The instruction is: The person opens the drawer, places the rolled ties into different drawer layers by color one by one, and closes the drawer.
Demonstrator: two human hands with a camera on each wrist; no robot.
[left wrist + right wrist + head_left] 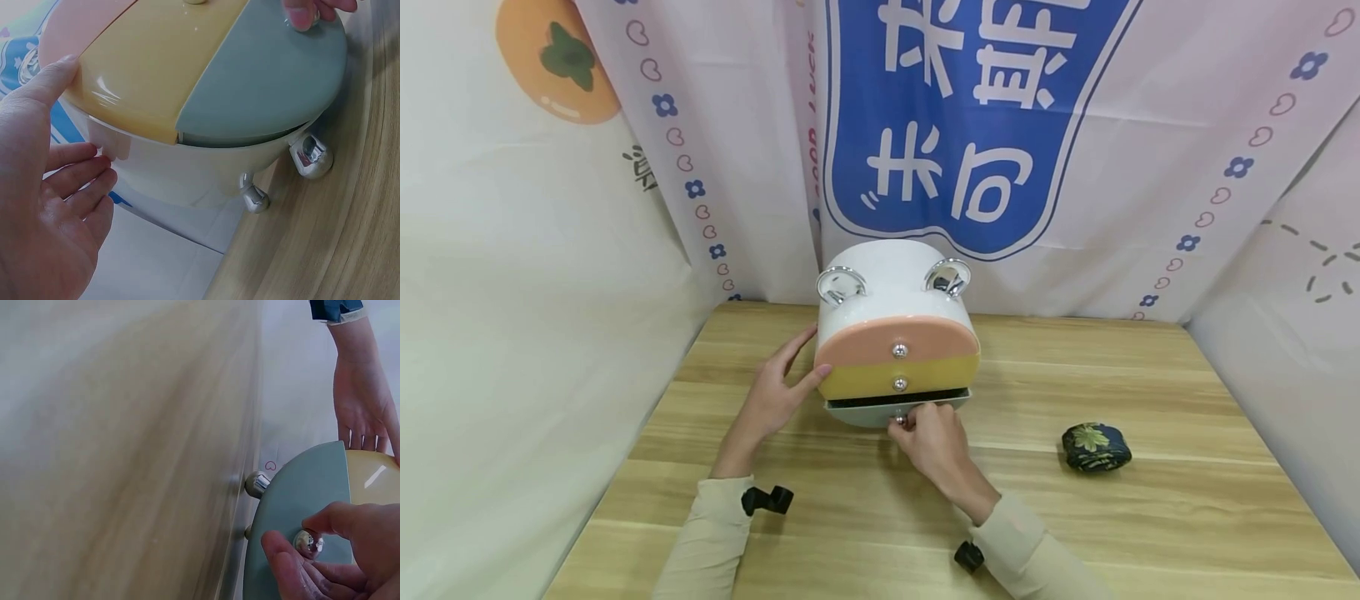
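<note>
A small white rounded cabinet [891, 283] with ring-shaped chrome ears stands on the table. Its front has a pink drawer [857, 343], a yellow drawer [857, 382] and a grey-green bottom drawer [865, 414], each with a round silver knob. The bottom drawer sits slightly pulled out, with a dark gap along its top. My right hand [936, 442] pinches the bottom drawer's knob [308, 544] between thumb and fingers. With fingers extended, my left hand [772, 396] steadies the cabinet's left side, its thumb on the front edge [74, 65].
A dark rolled cloth bundle [1096, 447] with a yellow-green leaf pattern lies to the right on the wooden table [1150, 533]. Silver feet [312, 156] hold the cabinet up. Behind it hangs a printed curtain [760, 167], and white cloth walls stand at both sides.
</note>
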